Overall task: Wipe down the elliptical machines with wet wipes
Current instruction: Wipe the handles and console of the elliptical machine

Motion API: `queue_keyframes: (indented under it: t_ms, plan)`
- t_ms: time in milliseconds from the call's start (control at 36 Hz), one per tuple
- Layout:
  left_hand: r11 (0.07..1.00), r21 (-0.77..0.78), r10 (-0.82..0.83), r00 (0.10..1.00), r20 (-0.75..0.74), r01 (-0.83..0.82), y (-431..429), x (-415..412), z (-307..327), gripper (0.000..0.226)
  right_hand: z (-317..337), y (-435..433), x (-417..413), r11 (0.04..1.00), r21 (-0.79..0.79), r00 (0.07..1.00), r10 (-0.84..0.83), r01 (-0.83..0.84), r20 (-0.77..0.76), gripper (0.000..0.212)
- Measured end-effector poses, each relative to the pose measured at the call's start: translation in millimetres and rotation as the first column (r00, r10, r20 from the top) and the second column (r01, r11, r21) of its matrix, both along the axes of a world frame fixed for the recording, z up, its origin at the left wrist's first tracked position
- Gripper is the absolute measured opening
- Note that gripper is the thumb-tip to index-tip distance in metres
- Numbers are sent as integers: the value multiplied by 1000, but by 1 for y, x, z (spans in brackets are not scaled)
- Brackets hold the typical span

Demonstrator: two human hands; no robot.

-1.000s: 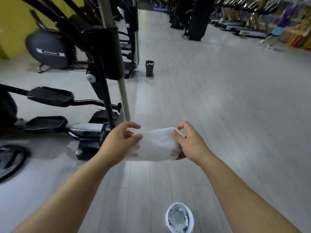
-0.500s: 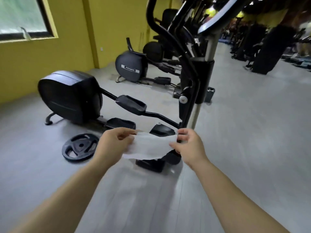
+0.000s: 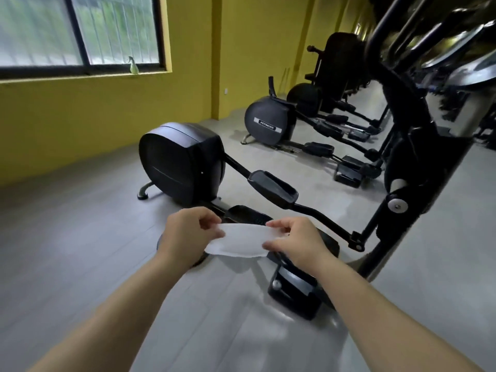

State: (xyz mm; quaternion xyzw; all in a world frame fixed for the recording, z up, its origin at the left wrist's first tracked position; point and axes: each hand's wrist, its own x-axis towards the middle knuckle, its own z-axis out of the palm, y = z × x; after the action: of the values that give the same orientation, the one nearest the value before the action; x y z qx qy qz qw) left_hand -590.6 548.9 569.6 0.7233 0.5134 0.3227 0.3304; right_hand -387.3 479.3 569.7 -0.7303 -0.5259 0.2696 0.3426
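Head: wipe point(image 3: 239, 240) between both hands point(image 3: 188, 234) point(image 3: 295, 244)

Dim room, daylight from window point(image 3: 80, 30), wide-angle bending at edges, slight blur

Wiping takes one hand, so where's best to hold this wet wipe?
Probably the middle of the wet wipe, from above: it is stretched flat between the left hand and right hand, pinched only at its ends, so its centre is free.

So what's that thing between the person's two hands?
In the head view, a thin white wet wipe spans the gap between the left hand and the right hand. Each pinches one end, in front of the black elliptical machine.
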Motion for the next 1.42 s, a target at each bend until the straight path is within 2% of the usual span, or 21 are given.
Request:
queue_keyframes:
  t_ms: [56,139,167,250,361,500,667,778,833,889,972,1083,1222,1333,1417]
  plan:
    - [999,38,12,999,-34,-10,29,-4,0,16,-3,35,-6,1000,-16,998,17,-16,57,36]
    - [997,80,7,997,-76,-1,79,-9,0,18,-10,95,-10,1000,11,998,10,-11,60,14]
    - [996,90,0,996,-94,8,97,-10,2,19,-12,115,-10,999,29,997,26,-28,68,15]
    - [1000,23,-13,997,-80,15,151,-13,8,13,-11,174,-7,992,49,985,111,-119,132,4]
    - [995,0,-100,990,-96,100,214,-16,19,15,1,239,-8,975,-69,949,222,-212,223,13]
    - [985,31,-168,981,-98,172,280,-17,24,15,8,303,-25,942,-116,934,330,-316,138,10]
    - [974,42,-218,968,-124,225,368,-23,20,14,7,372,-36,934,-67,937,350,-350,-7,5]
    - [954,66,-282,949,-140,293,431,-25,10,12,4,414,-41,934,8,927,353,-357,126,5]
    - [939,46,-329,929,-168,341,461,-22,5,11,0,434,-45,937,57,930,333,-345,152,19]
    - [919,19,-381,901,-207,393,490,-17,1,15,1,454,-50,943,95,944,310,-320,111,25]
    - [872,-34,-473,826,-306,487,532,-8,-4,17,4,480,-50,963,122,971,237,-239,30,22]
    - [811,-9,-525,721,-452,585,578,9,-4,18,6,501,-36,986,163,999,-39,41,-16,6]
    - [718,-12,-583,591,-558,696,615,43,-4,18,4,504,-8,952,150,938,-291,266,190,11]
    - [625,-6,-594,470,-652,781,632,81,-2,19,2,498,26,922,59,865,-379,382,328,8]
    - [560,9,-602,415,-682,828,642,115,2,20,6,495,51,890,5,831,-428,456,355,21]
